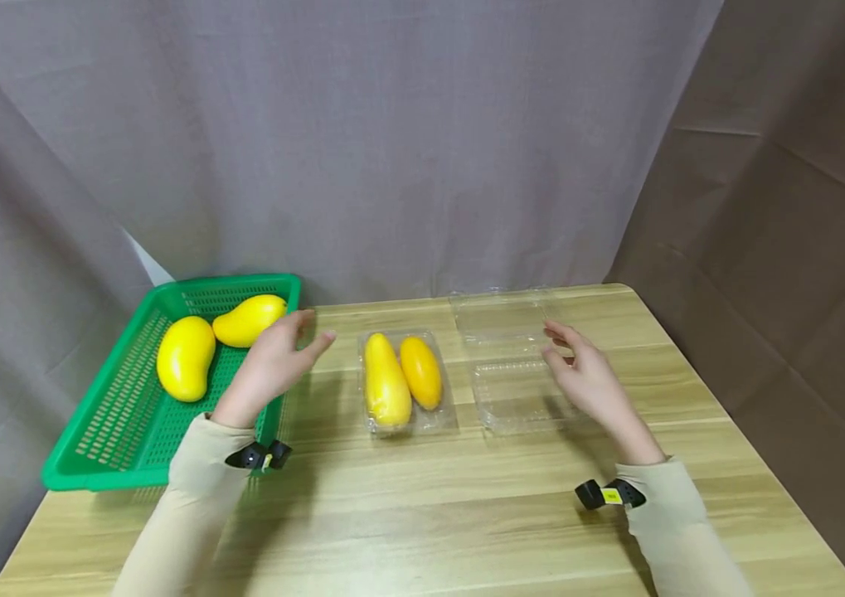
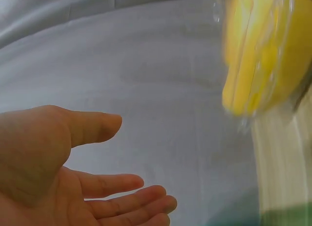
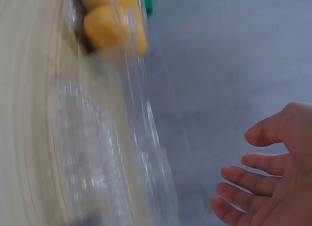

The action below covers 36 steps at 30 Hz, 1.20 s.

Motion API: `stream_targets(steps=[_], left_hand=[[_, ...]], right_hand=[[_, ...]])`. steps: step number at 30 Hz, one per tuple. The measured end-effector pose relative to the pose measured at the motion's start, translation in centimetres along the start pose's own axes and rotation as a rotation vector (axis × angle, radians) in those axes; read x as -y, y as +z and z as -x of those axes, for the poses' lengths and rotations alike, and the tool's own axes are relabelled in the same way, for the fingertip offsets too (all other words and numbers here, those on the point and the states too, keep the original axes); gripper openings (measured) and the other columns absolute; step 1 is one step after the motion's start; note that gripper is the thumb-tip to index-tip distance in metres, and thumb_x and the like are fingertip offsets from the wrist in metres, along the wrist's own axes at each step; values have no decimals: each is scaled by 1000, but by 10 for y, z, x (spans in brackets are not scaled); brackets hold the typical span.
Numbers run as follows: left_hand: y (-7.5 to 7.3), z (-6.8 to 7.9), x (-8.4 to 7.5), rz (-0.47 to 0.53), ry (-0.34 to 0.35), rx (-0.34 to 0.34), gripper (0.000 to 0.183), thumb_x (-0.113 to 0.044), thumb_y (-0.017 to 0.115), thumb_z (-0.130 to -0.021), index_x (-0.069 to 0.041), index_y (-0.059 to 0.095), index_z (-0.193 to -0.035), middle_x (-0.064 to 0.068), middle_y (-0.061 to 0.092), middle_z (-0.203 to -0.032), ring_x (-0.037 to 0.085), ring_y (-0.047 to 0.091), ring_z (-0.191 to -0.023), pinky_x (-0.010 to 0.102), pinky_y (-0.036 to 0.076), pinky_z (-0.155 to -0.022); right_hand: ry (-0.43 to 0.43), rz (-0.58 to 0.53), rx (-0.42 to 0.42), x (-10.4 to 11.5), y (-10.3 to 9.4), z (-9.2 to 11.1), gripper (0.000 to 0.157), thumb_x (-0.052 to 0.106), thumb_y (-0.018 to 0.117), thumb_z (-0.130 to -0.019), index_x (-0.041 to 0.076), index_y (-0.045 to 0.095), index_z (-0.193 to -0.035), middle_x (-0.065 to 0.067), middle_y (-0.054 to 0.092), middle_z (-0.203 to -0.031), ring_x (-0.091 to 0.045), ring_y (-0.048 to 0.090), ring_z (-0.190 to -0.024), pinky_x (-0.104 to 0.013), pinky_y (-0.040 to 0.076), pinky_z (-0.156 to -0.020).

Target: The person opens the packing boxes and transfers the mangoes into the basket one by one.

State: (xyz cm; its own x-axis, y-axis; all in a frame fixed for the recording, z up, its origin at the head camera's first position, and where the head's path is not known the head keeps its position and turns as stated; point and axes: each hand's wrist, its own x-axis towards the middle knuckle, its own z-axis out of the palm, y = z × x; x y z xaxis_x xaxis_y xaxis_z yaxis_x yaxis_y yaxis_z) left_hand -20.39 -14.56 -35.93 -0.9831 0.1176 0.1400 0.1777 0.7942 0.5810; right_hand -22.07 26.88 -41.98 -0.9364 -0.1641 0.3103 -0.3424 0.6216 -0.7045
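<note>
My left hand (image 1: 273, 365) is held over the right rim of the green basket (image 1: 104, 479), thumb apart from the fingers and nothing in it. Two yellow mangoes (image 1: 186, 358) lie in that basket. My right hand (image 1: 588, 380), also holding nothing, hovers at the right side of an unfolded clear plastic clamshell box (image 1: 515, 398); its lid (image 1: 500, 319) lies back toward the curtain. Between the hands stands another clear box (image 1: 443, 419) with two mangoes (image 1: 388, 381) inside. In the left wrist view, loosely bent fingers (image 2: 131, 206) show against the curtain.
A wooden table (image 1: 422, 514) carries everything. Its back edge meets a grey curtain (image 1: 392, 149), and a brown cloth (image 1: 788, 249) hangs along the right side. Black wrist cameras (image 1: 611, 495) sit on both sleeves.
</note>
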Motion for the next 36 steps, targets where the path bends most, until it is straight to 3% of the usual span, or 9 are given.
stream_targets(steps=[9, 13, 18, 23, 31, 36], left_hand=[[49, -7, -13, -29, 29, 53, 69, -48, 55, -89, -1, 41, -137, 18, 43, -137, 36, 38, -126, 49, 31, -102], [64, -13, -12, -43, 29, 72, 66, -43, 58, -89, 0, 41, -136, 19, 43, -137, 36, 39, -125, 49, 32, -101], [76, -19, -13, -51, 52, 70, 63, -38, 60, -89, 2, 43, -134, 19, 45, -135, 34, 41, -124, 46, 33, -102], [88, -19, -13, -89, 45, 79, 63, -37, 60, -90, 5, 43, -133, 21, 44, -135, 34, 42, -122, 44, 34, -101], [92, -16, -13, -94, 59, 46, 62, -37, 59, -90, 7, 45, -131, 22, 40, -138, 34, 40, -125, 44, 32, -103], [94, -14, -11, -90, 59, 41, 62, -39, 57, -91, 6, 45, -132, 21, 38, -140, 35, 40, -124, 46, 33, -101]], right_hand=[[-63, -21, 80, 27, 32, 4, 48, 24, 51, -96, 2, 41, -138, -17, 51, -129, -30, 53, -111, -44, 46, -87], [-77, -34, 127, 37, 48, 4, 47, 22, 54, -95, 3, 43, -137, -15, 54, -126, -25, 56, -106, -39, 49, -83], [-103, -54, 171, 47, 73, 1, 45, 18, 57, -93, 1, 47, -134, -14, 56, -122, -23, 58, -103, -35, 50, -82], [-129, 24, 201, 54, 92, 3, 46, 23, 60, -91, 4, 50, -132, -13, 56, -123, -26, 59, -100, -36, 50, -82], [-169, 133, 237, 60, 104, 6, 51, 30, 64, -88, 4, 52, -130, -12, 50, -132, -27, 51, -115, -41, 41, -94], [-171, 171, 243, 59, 108, 6, 53, 32, 62, -89, 3, 50, -132, -12, 47, -134, -27, 50, -116, -39, 41, -95]])
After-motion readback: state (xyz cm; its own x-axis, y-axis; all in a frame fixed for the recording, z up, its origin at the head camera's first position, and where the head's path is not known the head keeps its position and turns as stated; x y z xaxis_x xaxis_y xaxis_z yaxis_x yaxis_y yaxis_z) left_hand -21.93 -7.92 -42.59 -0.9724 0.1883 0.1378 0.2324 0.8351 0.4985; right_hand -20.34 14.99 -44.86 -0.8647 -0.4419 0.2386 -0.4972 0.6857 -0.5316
